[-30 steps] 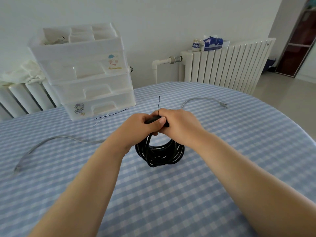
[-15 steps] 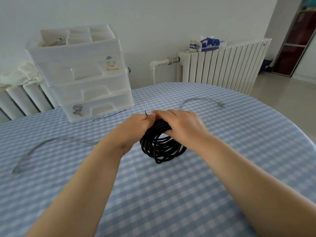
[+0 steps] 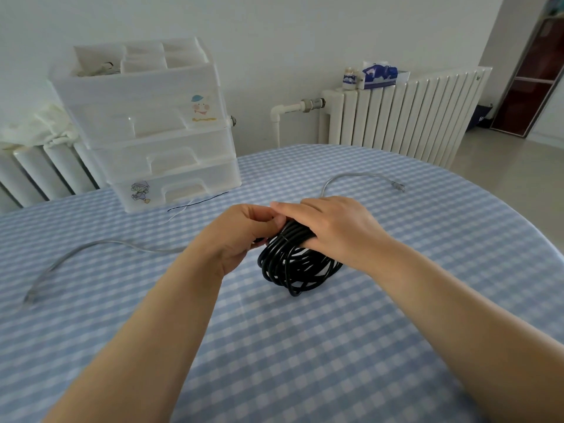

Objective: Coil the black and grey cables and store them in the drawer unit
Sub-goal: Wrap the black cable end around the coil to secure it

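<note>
nearest the camera, both forearms reach in over the checked tablecloth [image 3: 274, 361] and meet at the black cable [image 3: 293, 264], which is already wound into a thick bundle of loops. the coil stands on edge, its lower curve resting on the cloth and its top gathered between the two hands. the right hand [image 3: 332, 227] lies over the top right of the bundle with fingers curled around the strands, so it carries the coil; the left hand [image 3: 241, 230] meets it from the left, fingertips pinched together at the top of the loops, seemingly working a thin tie there, though what it pinches is too small to tell. the coil hangs below and slightly right of the hands, nearer the right one. farther out, the grey cable [image 3: 76, 254] lies uncoiled: one end trails off to the left, it passes behind the hands, and the other end with its plug curves out to the right. beyond it, ahead and to the left of the hands, stands the drawer unit [image 3: 152, 123], drawers closed as far as can be seen, with a thin dark wire [image 3: 198, 203] on the cloth at its foot. carrying the bundle there means going forward and left, a path that favours the left hand for opening a drawer.
</note>
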`<state>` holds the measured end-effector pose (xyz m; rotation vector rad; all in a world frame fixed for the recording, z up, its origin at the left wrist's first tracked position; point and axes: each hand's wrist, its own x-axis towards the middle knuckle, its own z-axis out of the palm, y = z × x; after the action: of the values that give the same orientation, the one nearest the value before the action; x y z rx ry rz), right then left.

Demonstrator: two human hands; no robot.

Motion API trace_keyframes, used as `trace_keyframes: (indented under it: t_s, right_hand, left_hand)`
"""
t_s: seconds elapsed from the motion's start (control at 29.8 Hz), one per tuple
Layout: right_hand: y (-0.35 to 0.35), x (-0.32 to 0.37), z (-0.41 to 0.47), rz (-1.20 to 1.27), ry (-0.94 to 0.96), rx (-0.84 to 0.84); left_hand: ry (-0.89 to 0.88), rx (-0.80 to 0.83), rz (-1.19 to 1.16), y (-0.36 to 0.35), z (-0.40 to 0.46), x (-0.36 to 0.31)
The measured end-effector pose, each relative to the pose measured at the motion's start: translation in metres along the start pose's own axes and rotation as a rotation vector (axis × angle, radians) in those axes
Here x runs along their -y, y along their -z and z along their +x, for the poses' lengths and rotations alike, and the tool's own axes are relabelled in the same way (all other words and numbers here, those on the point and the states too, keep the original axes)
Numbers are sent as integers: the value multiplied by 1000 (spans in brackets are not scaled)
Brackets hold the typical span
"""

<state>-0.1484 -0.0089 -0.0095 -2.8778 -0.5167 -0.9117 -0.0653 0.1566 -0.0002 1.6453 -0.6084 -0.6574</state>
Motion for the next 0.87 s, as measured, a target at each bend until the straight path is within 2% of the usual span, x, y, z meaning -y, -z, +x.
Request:
trace_keyframes:
  t_s: [0.17,0.34,0.6,0.87]
  right_hand:
    - [12,8,-1,84,-188,157]
    - [16,9,-4,80,-261,178]
    - [22,16,-4,81,-219,210]
    - [24,20,-3,63,-209,255]
  left_hand:
    - [-109,-85,154,-7,-3,-4]
    - [-135,-129,181,-11,-5,-9]
    - [44,-34,105,-7,-3,-4]
    - [-71,-142,342,-15,-13,-22]
